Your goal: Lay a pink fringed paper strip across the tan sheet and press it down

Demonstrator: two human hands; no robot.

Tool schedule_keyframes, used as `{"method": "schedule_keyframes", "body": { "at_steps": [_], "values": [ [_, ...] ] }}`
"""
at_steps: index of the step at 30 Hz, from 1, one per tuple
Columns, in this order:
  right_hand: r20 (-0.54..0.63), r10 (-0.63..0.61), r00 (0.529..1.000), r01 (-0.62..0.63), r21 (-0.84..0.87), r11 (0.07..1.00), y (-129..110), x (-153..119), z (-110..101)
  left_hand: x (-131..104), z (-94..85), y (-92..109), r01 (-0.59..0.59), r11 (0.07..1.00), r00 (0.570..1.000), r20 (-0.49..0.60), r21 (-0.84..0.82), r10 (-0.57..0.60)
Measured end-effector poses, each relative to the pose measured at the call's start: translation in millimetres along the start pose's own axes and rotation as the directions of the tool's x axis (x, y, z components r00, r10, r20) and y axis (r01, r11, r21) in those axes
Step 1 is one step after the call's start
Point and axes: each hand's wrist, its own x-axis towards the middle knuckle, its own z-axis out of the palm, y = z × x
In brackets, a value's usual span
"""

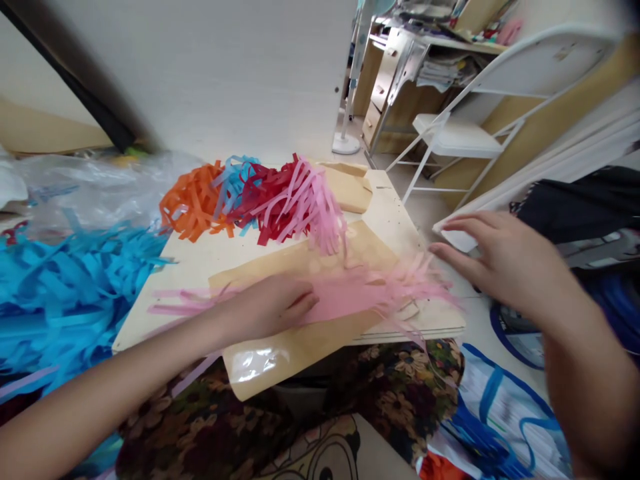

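A pink fringed sheet of paper [345, 299], with cut strips at both ends, lies across a shiny tan sheet [270, 360] on the low wooden table. My left hand [275, 303] presses on the pink paper's middle, its fingers curled together against it. Off the table's right edge, my right hand [500, 260] hangs in the air with thumb and forefinger apart. A small white patch shows between those fingers; I cannot make out whether they touch it. Pink strips [420, 283] near this hand are blurred.
Orange [193, 200], red [265, 200] and pink [315, 200] paper tassels lie at the table's back, beside a tan folded packet [347, 190]. Blue fringe [75, 287] fills the left side. A white folding chair [460, 137] stands behind right. A patterned cloth [200, 420] covers my lap.
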Motion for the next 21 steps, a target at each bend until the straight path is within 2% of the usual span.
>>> {"method": "schedule_keyframes", "body": {
  "at_steps": [1,2,4,5,7,8,11,14,17,21],
  "values": [
    [-0.057,-0.01,0.998,0.012,0.029,1.0,-15.2,4.2,-0.7,3.3,-1.0,-0.5,0.006,1.0,1.0,0.009,-0.019,-0.006],
    [-0.062,-0.084,0.995,0.09,0.109,0.99,-32.9,8.7,-0.1,6.6,-1.5,-0.9,0.012,0.999,1.0,0.014,-0.034,-0.011],
    [0.023,-0.313,0.95,0.294,0.279,0.914,-69.6,17.9,5.8,12.2,-1.3,-1.0,0.04,0.998,0.999,0.02,-0.049,-0.039],
    [0.108,-0.392,0.914,0.341,0.323,0.883,-85.7,22.6,10.6,14.2,-1.0,-0.9,0.059,0.997,0.998,0.027,-0.053,-0.058],
    [0.26,-0.459,0.849,0.363,0.344,0.866,-108.8,32.1,21.9,16.3,-0.5,-0.9,0.087,0.994,0.995,0.05,-0.06,-0.084],
    [0.328,-0.453,0.829,0.341,0.345,0.874,-115.3,36.6,27.5,16.5,-0.6,-1.1,0.096,0.993,0.994,0.055,-0.064,-0.092],
    [0.448,-0.4,0.8,0.249,0.358,0.9,-119.1,47.8,39.7,14.7,-2.4,-3.3,0.134,0.988,0.991,0.037,-0.07,-0.132],
    [0.474,-0.392,0.788,0.213,0.388,0.897,-114.7,54.0,45.0,13.0,-5.5,-5.9,0.208,0.978,0.978,0.023,-0.02,-0.208],
    [0.464,-0.371,0.805,0.197,0.381,0.903,-113.9,55.8,47.7,13.4,-6.6,-5.9,0.266,0.956,0.964,-0.006,0.125,-0.267],
    [0.502,-0.331,0.799,0.176,0.331,0.927,-115.2,55.1,48.3,15.3,-2.5,-5.0,0.257,0.911,0.966,-0.097,0.323,-0.238]
  ]
}}
